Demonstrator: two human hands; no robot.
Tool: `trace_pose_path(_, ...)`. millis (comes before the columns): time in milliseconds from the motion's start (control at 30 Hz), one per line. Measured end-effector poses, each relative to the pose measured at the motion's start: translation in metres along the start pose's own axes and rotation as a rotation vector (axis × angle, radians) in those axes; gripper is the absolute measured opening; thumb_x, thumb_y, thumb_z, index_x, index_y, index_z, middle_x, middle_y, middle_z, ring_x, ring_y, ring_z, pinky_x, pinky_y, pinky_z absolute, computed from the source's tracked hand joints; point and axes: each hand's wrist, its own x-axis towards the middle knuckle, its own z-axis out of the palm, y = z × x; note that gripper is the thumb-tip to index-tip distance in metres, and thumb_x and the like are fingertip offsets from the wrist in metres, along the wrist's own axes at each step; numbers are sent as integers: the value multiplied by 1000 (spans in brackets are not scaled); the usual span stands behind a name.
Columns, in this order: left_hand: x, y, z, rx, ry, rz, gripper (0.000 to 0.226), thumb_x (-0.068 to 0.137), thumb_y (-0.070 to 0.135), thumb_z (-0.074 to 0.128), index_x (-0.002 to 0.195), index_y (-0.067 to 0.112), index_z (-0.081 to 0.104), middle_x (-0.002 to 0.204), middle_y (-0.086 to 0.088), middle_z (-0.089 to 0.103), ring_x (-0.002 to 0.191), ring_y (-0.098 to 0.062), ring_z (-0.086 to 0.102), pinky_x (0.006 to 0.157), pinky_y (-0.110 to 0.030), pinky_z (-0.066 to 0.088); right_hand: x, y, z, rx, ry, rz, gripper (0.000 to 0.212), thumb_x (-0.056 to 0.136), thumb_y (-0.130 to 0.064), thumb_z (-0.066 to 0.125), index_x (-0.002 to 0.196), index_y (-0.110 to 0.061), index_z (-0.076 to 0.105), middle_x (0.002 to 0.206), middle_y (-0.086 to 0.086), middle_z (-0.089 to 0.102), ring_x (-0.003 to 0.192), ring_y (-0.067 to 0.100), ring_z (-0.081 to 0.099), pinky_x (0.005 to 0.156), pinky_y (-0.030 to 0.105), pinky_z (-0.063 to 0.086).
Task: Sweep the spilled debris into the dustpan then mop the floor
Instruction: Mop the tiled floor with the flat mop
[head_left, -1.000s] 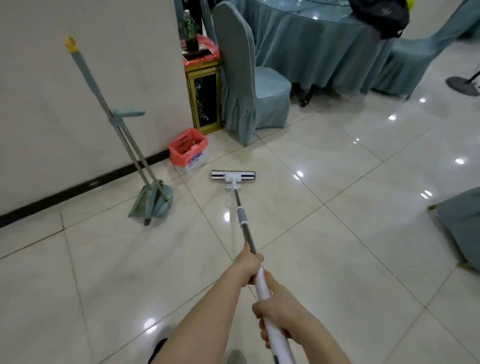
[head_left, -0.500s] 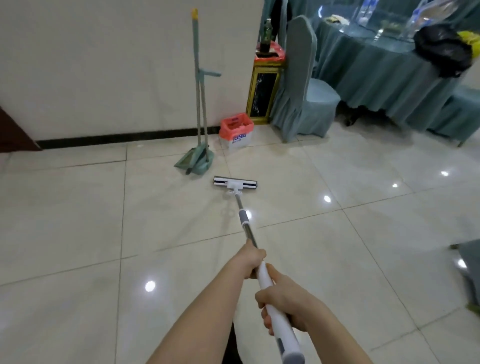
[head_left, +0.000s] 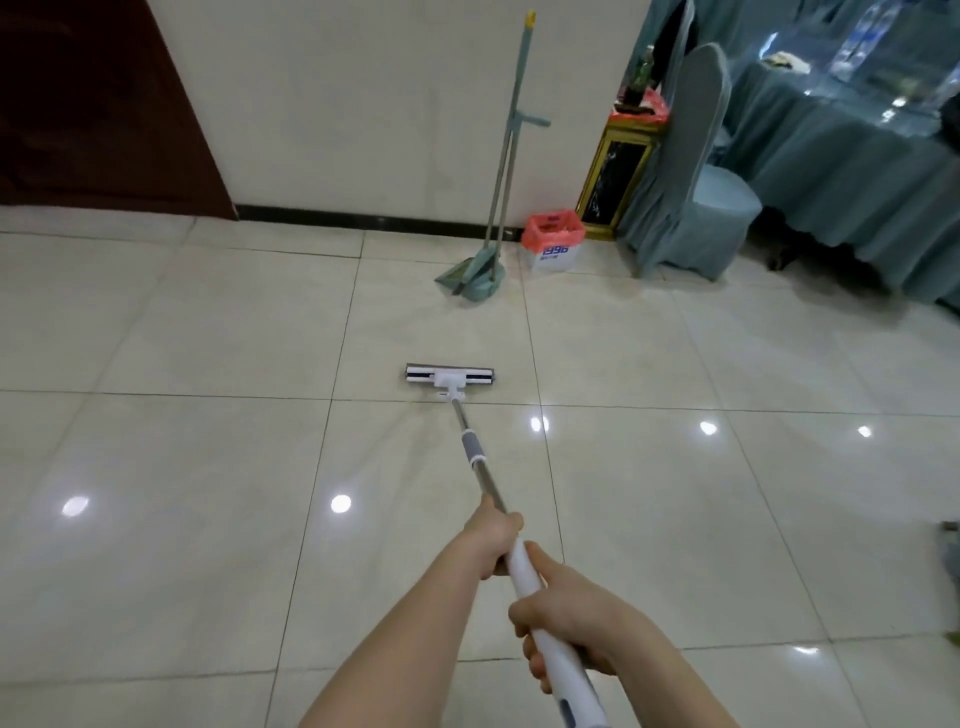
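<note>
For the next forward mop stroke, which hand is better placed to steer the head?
Left. The left hand grips the mop handle lower, nearer the mop head; the right hand holds the upper white section, suited to pushing.

Even indoor light; ceiling lamps glare on glossy floor (head_left: 156, 571); edges bend, slightly soft.

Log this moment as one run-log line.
phase: mopping | left hand: gripping mop pole | right hand: gripping pole lower | mop head: flat on floor | dustpan: parked by wall
</note>
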Motion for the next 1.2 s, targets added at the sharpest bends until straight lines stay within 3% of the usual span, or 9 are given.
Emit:
trace_pose_path(167, -60, -81, 28, -62, 29, 11, 55, 93, 10, 44, 144, 22, 28, 94, -9, 53, 74, -22, 55, 55, -31, 50, -50, 81, 30, -86, -52, -20, 57, 83, 2, 46, 126, -36, 45, 68, 11, 53, 45, 20, 53, 48, 31, 52)
trace_pose_path(333, -121, -160, 69, -130, 48, -30, 56, 93, 11, 45, 144, 25, 25, 109, -15, 55, 79, -25, 59, 62, -35, 55, -104, 164, 47, -104, -99, 44, 68, 82, -1, 50, 132, -45, 35, 63, 10, 55, 46, 22, 55, 51, 32, 53)
trace_pose_path(433, -143, -182, 80, -180, 62, -48, 55, 94, 13, 45, 142, 30, 26, 110, -13, 56, 79, -24, 59, 61, -35, 56, -121, 187, 54, -91, -89, 57, 71, 82, -3, 53, 133, -48, 31, 64, 11, 54, 47, 23, 54, 50, 31, 52)
trace_pose_path(567, -141, -189, 62, -129, 145, -26, 49, 91, 14, 47, 138, 23, 38, 103, -10, 56, 76, -23, 57, 54, -31, 51, -117, 188, 81, -8, -22, 4, 58, 81, -1, 48, 121, -42, 43, 61, 10, 51, 43, 21, 50, 46, 28, 49)
trace_pose_path(733, -108, -161, 14, -52, 227, 19, 44, 89, 12, 48, 133, 9, 45, 97, -13, 55, 74, -26, 54, 56, -29, 46, -80, 144, 105, 58, 27, -33, 60, 82, 4, 45, 122, -40, 49, 64, 9, 49, 35, 17, 47, 41, 23, 46)
trace_pose_path(967, -26, -69, -56, -18, 226, 37, 41, 88, 15, 50, 129, 11, 48, 115, -18, 61, 87, -31, 59, 68, -39, 56, -4, 32, 88, 50, 60, -29, 56, 82, 1, 49, 122, -37, 51, 61, 10, 49, 38, 18, 48, 42, 24, 46)
trace_pose_path(1200, 59, 31, -163, -1, 223, 33, 37, 89, 15, 49, 126, 13, 49, 107, -16, 61, 82, -30, 60, 66, -37, 55, 87, -107, 99, 95, 74, -38, 57, 83, 2, 48, 119, -41, 49, 62, 11, 50, 40, 19, 49, 45, 27, 49)
